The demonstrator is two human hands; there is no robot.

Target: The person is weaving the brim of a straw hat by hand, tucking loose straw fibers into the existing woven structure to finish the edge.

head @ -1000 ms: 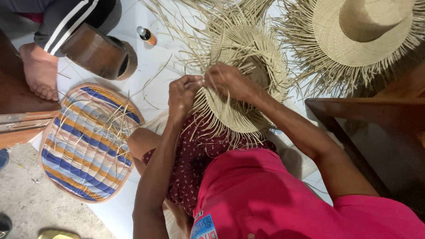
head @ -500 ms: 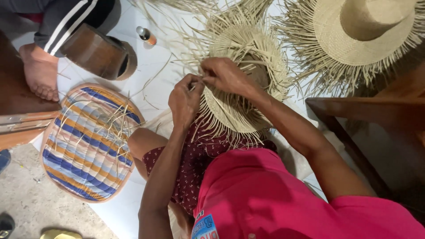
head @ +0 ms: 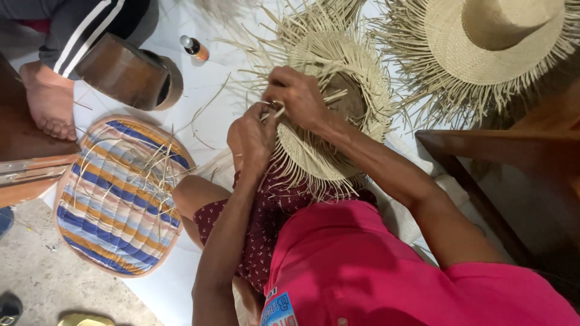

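Both hands meet at the near edge of a half-woven straw hat (head: 338,90) that rests on the person's lap. The left hand (head: 252,137) has its fingers clenched around loose straw strands, and the right hand (head: 299,99) pinches strands at the same spot, touching the left. A finished straw hat (head: 483,42) lies to the right, well apart; a striped quilted mat (head: 115,199) lies left on the floor.
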